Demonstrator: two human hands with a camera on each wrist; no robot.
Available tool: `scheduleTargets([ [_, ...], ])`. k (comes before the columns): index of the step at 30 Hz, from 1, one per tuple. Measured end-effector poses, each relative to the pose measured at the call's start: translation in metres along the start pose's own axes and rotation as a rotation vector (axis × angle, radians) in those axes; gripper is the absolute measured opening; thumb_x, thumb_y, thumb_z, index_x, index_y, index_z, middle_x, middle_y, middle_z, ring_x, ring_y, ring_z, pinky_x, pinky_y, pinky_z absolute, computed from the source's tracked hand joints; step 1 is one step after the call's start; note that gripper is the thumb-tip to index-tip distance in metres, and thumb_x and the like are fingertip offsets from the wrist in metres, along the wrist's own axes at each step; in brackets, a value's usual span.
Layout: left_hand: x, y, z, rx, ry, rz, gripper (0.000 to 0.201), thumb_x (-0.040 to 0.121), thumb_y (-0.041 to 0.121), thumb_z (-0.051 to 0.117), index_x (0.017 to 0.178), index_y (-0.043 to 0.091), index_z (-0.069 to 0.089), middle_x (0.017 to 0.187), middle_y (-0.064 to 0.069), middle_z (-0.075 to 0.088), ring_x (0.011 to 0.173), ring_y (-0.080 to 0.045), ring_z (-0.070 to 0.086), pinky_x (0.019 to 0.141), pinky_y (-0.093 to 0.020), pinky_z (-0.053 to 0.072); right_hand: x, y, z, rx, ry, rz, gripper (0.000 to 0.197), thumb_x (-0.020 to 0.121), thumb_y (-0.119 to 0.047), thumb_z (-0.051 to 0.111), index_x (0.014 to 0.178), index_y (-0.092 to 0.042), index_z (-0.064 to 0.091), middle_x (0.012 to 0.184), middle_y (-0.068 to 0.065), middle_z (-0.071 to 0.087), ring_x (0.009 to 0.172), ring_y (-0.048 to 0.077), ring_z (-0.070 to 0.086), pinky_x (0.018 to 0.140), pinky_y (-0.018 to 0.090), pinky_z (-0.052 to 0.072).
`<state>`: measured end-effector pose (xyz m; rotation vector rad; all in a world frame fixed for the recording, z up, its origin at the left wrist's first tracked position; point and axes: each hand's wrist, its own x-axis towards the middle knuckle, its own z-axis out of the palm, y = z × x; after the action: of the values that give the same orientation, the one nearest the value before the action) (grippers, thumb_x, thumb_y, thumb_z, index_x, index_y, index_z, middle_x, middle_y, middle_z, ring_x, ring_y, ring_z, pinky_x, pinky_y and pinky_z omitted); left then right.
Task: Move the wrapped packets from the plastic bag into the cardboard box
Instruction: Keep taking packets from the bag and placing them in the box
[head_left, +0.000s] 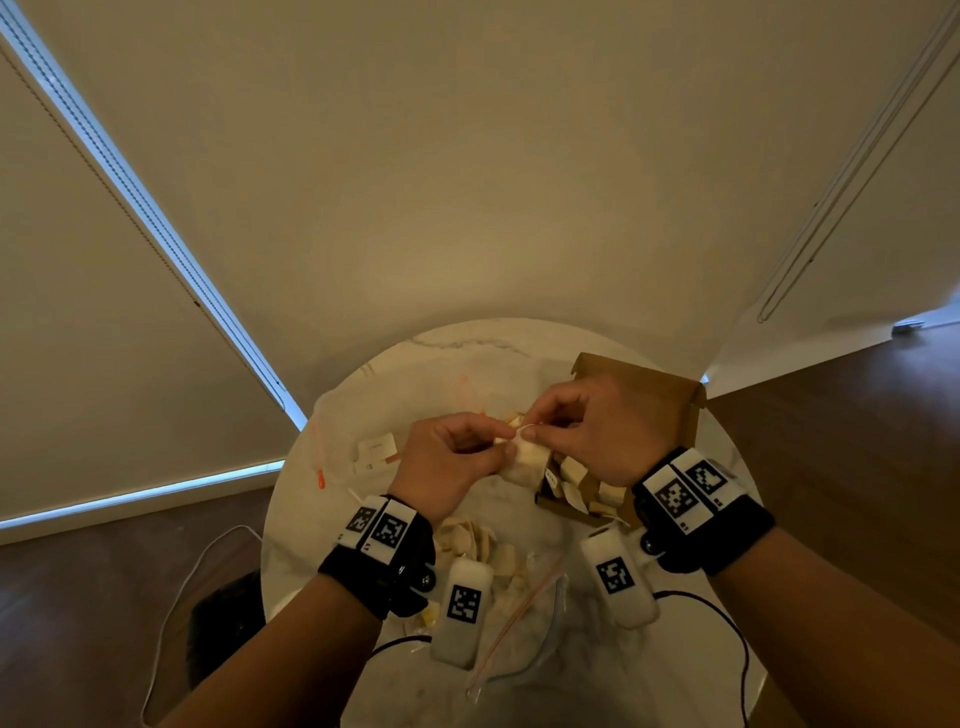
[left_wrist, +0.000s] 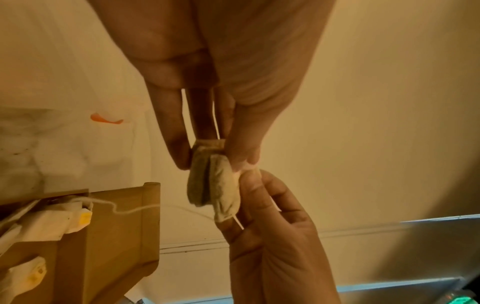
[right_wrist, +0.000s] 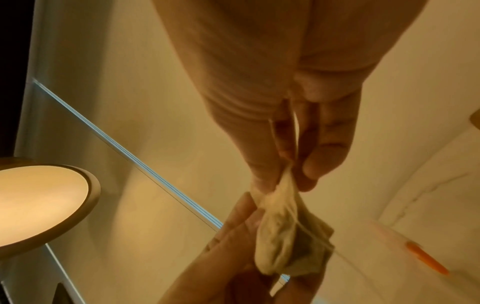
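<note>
Both hands meet above the round marble table (head_left: 519, 353) and pinch one pale, soft wrapped packet (head_left: 530, 460) with a thin string. My left hand (head_left: 506, 435) pinches its near side between thumb and fingers (left_wrist: 182, 158). My right hand (head_left: 531, 423) pinches its top corner and the string, as the right wrist view shows (right_wrist: 284, 177). The packet (left_wrist: 207, 181) hangs just left of the open brown cardboard box (head_left: 670, 410), which holds several packets (head_left: 574, 470). More packets (head_left: 475, 540) lie by a clear plastic bag (head_left: 524, 618) at the table's near edge.
A second clear bag with an orange slider (head_left: 320, 478) lies on the table's left side, beside a small white labelled packet (head_left: 376, 448). Cables trail off the near edge. Blinds hang behind the table and a dark wooden floor surrounds it. A lit lamp (right_wrist: 39, 201) shows in the right wrist view.
</note>
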<state>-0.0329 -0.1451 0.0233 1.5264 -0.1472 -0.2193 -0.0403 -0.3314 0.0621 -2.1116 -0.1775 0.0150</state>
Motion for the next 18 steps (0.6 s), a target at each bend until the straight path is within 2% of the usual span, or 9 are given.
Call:
scheduleTargets([
  [2, 0.003, -0.001, 0.004, 0.007, 0.014, -0.004, 0.021, 0.075, -0.009, 0.075, 0.083, 0.009, 0.068, 0.073, -0.013, 0.070, 0.067, -0.020, 0.065, 0.064, -0.031, 0.056, -0.001, 0.003, 0.001, 0.051, 0.024, 0.006, 0.014, 0.078, -0.013, 0.078, 0.089, -0.017, 0.071, 0.076, 0.004, 0.069, 0.070, 0.021, 0.065, 0.065, 0.031, 0.056],
  [4, 0.008, -0.003, 0.009, 0.010, 0.013, -0.047, 0.024, 0.076, -0.008, 0.075, 0.090, 0.007, 0.061, 0.081, -0.028, 0.068, 0.069, -0.025, 0.064, 0.064, -0.033, 0.055, -0.001, 0.009, -0.001, 0.087, 0.018, 0.022, 0.030, 0.077, -0.014, 0.079, 0.103, -0.020, 0.066, 0.077, 0.006, 0.067, 0.070, 0.024, 0.065, 0.066, 0.031, 0.055],
  [5, 0.011, -0.005, 0.010, 0.022, 0.016, -0.071, 0.026, 0.077, -0.006, 0.075, 0.092, 0.008, 0.059, 0.084, -0.030, 0.067, 0.070, -0.026, 0.064, 0.065, -0.034, 0.055, -0.001, 0.013, -0.003, 0.077, -0.003, 0.033, 0.034, 0.077, -0.015, 0.079, 0.107, -0.020, 0.065, 0.079, 0.006, 0.068, 0.072, 0.023, 0.066, 0.067, 0.031, 0.055],
  [8, 0.020, -0.012, 0.016, 0.067, -0.001, -0.105, 0.029, 0.076, -0.005, 0.076, 0.091, 0.012, 0.059, 0.078, -0.017, 0.069, 0.072, -0.023, 0.065, 0.070, -0.038, 0.056, 0.000, 0.022, -0.012, -0.055, -0.087, 0.045, 0.021, 0.079, -0.015, 0.077, 0.099, -0.020, 0.071, 0.085, 0.000, 0.072, 0.077, 0.017, 0.068, 0.072, 0.032, 0.058],
  [10, 0.024, -0.015, 0.022, 0.086, -0.039, -0.113, 0.029, 0.075, -0.005, 0.077, 0.092, 0.012, 0.060, 0.076, -0.010, 0.069, 0.073, -0.022, 0.066, 0.072, -0.037, 0.057, 0.001, 0.031, -0.017, -0.116, -0.106, 0.056, 0.014, 0.079, -0.015, 0.076, 0.089, -0.025, 0.072, 0.083, -0.004, 0.072, 0.076, 0.011, 0.068, 0.073, 0.034, 0.058],
  [12, 0.028, -0.018, 0.027, 0.113, -0.064, -0.107, 0.028, 0.075, 0.000, 0.079, 0.093, 0.014, 0.062, 0.082, -0.006, 0.070, 0.079, -0.020, 0.069, 0.076, -0.035, 0.058, 0.004, 0.041, -0.020, -0.167, -0.106, 0.079, 0.014, 0.079, -0.021, 0.075, 0.082, -0.033, 0.070, 0.080, -0.008, 0.072, 0.074, 0.007, 0.067, 0.072, 0.033, 0.059],
  [14, 0.031, -0.023, 0.028, 0.137, -0.058, -0.106, 0.025, 0.077, 0.005, 0.079, 0.093, 0.016, 0.064, 0.094, -0.004, 0.073, 0.090, -0.019, 0.070, 0.084, -0.035, 0.058, 0.007, 0.055, -0.022, -0.201, -0.093, 0.130, 0.015, 0.079, -0.023, 0.074, 0.078, -0.036, 0.067, 0.078, -0.011, 0.070, 0.075, 0.006, 0.066, 0.071, 0.029, 0.057],
  [16, 0.032, -0.030, 0.024, 0.171, -0.028, -0.131, 0.018, 0.080, 0.010, 0.077, 0.092, 0.017, 0.066, 0.101, -0.004, 0.072, 0.094, -0.018, 0.069, 0.087, -0.037, 0.057, 0.008, 0.070, -0.023, -0.227, -0.077, 0.212, 0.019, 0.081, -0.018, 0.073, 0.079, -0.034, 0.064, 0.082, -0.012, 0.067, 0.079, 0.009, 0.064, 0.071, 0.023, 0.052],
  [18, 0.031, -0.038, 0.016, 0.209, 0.006, -0.170, 0.013, 0.082, 0.012, 0.075, 0.093, 0.012, 0.068, 0.099, -0.003, 0.072, 0.089, -0.015, 0.068, 0.085, -0.038, 0.058, 0.007, 0.090, -0.027, -0.248, -0.067, 0.310, 0.012, 0.084, -0.013, 0.071, 0.087, -0.023, 0.065, 0.088, -0.004, 0.066, 0.086, 0.015, 0.062, 0.073, 0.020, 0.048],
])
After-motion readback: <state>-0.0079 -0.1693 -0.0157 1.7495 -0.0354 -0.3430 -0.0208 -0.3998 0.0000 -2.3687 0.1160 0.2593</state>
